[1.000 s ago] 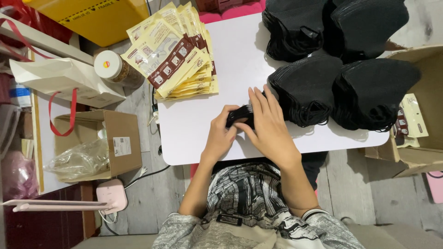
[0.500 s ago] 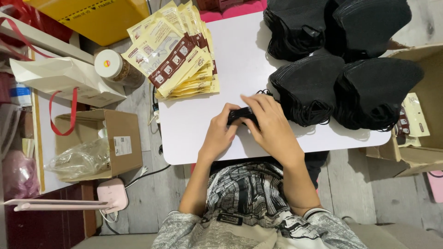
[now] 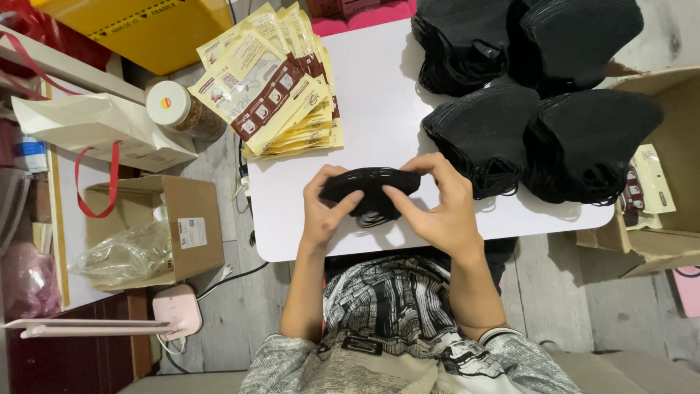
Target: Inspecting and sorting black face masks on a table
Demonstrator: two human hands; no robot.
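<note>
A small stack of black face masks (image 3: 368,191) is held just above the white table (image 3: 379,109), near its front edge. My left hand (image 3: 321,211) grips the stack's left end, thumb on top. My right hand (image 3: 437,208) holds the right end, fingers curled over it and thumb pressing the middle. Thin ear loops hang under the stack. To the right lie several tall piles of black masks (image 3: 539,138). A fan of yellow packets with brown labels (image 3: 281,87) rests on the table's left corner.
An open cardboard box (image 3: 164,226) with a clear plastic bag stands on the floor at left. A white paper bag with red handles (image 3: 95,131) and a round jar (image 3: 179,109) lie beside it. Another open carton (image 3: 656,197) sits at right. A pink device (image 3: 179,310) is below.
Both hands have lifted the mask stack slightly off the table and drawn it nearer to my body. My right hand, which covered the stack, now holds its right end.
</note>
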